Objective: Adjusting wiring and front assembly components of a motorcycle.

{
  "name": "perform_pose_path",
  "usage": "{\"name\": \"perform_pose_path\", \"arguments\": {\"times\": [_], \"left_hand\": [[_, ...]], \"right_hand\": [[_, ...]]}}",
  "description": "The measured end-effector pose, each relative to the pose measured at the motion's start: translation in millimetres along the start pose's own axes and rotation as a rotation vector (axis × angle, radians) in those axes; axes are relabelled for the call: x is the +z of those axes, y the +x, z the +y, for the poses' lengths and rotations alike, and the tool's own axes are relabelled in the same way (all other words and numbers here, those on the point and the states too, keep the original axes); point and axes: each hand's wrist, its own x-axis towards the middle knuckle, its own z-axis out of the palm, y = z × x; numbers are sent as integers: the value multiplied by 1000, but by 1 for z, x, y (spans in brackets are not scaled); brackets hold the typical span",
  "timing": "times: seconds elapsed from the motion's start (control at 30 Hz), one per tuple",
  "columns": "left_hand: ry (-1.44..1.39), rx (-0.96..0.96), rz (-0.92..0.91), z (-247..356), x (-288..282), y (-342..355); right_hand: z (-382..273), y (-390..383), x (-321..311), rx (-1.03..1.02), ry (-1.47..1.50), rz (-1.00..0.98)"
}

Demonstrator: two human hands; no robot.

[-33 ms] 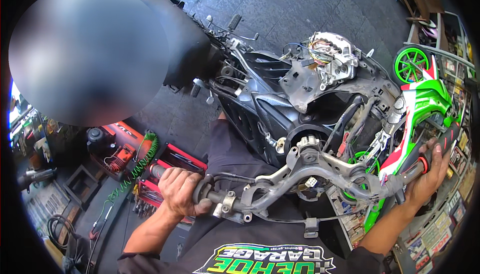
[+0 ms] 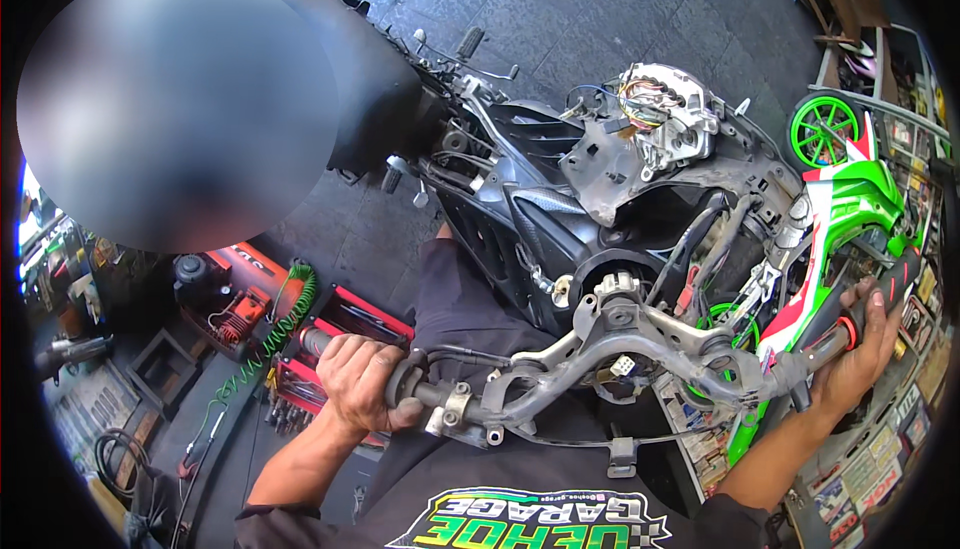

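Left hand: fist [image 2: 362, 384] closed around the bar beside the left grip's end [image 2: 316, 342].
Right hand: fingers [image 2: 872, 321] curled about the black right grip [image 2: 898, 277], near its red ring [image 2: 850, 332].
Handlebar: the curved, worn motorcycle handlebar [image 2: 548, 387] spans between both hands, in front of the person's dark shirt [image 2: 430, 484].
Beyond the bar: dark motorcycle bodywork [image 2: 545, 214], with a wired housing [image 2: 668, 119] exposed.
Right side: green, white and red bike [image 2: 860, 194].
Left side: green coiled hose [image 2: 252, 364], red tool trolley [image 2: 375, 312], orange compressor [image 2: 243, 317].
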Motion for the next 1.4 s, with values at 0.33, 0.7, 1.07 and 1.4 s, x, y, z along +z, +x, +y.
{"name": "perform_pose_path", "arguments": {"times": [0.33, 0.7, 1.07, 1.4], "left_hand": [[-68, -18, -238, -3, -12, 9], [-155, 39, -364, -12, -17, 25], [-756, -78, -713, -68, -15, 96], [-1242, -84, -684, 39, 101, 169]], "right_hand": [[-10, -3, 17, -305, -541, 22], [-64, -79, 58, -660, -1274, -606], [-48, -85, 69, -551, -1313, -363], [-43, -82, 74, -493, -1334, -391]]}}
